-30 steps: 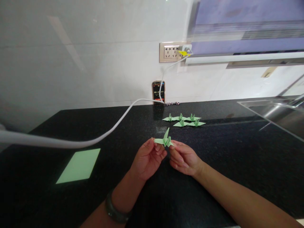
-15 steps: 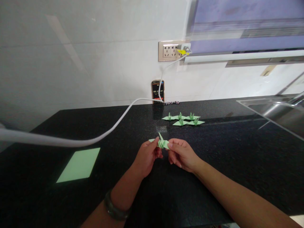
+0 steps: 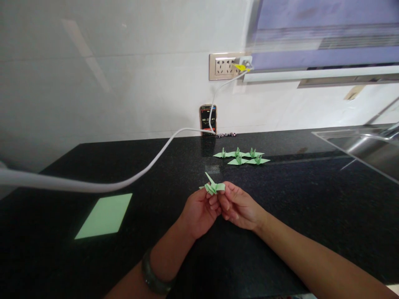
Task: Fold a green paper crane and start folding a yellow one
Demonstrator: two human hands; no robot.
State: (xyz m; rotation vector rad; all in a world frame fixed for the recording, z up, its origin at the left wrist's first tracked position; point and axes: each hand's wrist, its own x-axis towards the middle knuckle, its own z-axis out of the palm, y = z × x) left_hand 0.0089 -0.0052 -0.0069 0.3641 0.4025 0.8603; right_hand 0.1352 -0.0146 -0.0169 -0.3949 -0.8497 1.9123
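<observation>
Left hand (image 3: pixel 201 211) and right hand (image 3: pixel 241 207), both curled nearly closed, are pinching a pale-green folded-paper crane (image 3: pixel 213 188) from opposite sides, probably steadying it above the black stone table (image 3: pixel 237 261).

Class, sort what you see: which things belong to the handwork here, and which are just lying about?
Likely part of the job:
held crane, in left hand and right hand
five other cranes
green paper

Apparently just lying about:
phone
cable
beads
</observation>
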